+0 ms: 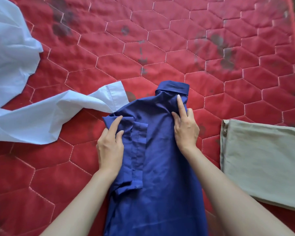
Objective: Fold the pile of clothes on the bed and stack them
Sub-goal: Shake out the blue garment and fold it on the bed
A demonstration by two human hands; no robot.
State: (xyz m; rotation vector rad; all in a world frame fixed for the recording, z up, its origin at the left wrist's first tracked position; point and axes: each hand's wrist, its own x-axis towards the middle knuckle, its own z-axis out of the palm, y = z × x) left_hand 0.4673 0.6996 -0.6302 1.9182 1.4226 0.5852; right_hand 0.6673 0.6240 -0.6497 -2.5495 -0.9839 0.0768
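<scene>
I see the blue shirt (158,150) lying back-up along the centre of the red quilted bed (160,48), its collar (173,87) pointing away from me and its body running down to the near edge of the view. Both sides are turned in over the back; a short sleeve (136,150) lies folded across the left half.

My left hand (110,147) rests on the left folded edge, fingers fairly straight and pressing the cloth flat, thumb alongside; it grips nothing. My right hand (186,128) sits at the right shoulder just below the collar: the index finger is extended flat on the fabric, while the thumb and the remaining fingers curl round the folded right edge and hold it.

A white garment (12,65) lies spread and unfolded at the left, one cuff reaching to the blue shirt's left shoulder and touching it. A beige folded garment (262,159) lies at the right, apart from the shirt. Dark stains mark the quilted surface beyond the collar.
</scene>
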